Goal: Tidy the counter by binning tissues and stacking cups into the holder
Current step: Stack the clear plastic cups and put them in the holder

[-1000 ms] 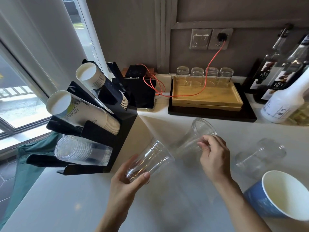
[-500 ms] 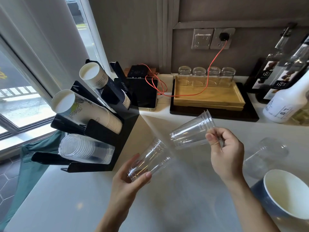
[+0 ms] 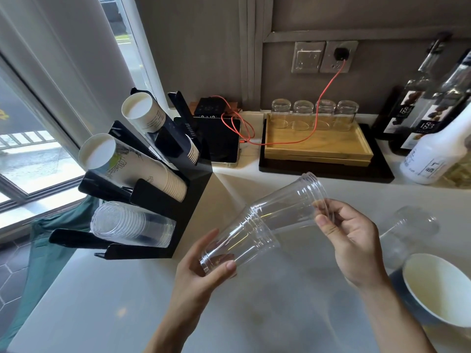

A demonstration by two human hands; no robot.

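Two clear plastic cups nested, tilted above counter; black holder holds cup stacks.

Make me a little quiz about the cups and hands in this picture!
1. True or false: both hands hold clear plastic cups.
2. How many upside-down glass jars stand on the wooden tray?
3. Which sits lowest in the black holder: A) paper cups, B) clear cups, C) bottles?

Key:
1. True: left hand holds one clear cup, right hand slides another cup into it.
2. Four glass jars.
3. B, the clear stack.
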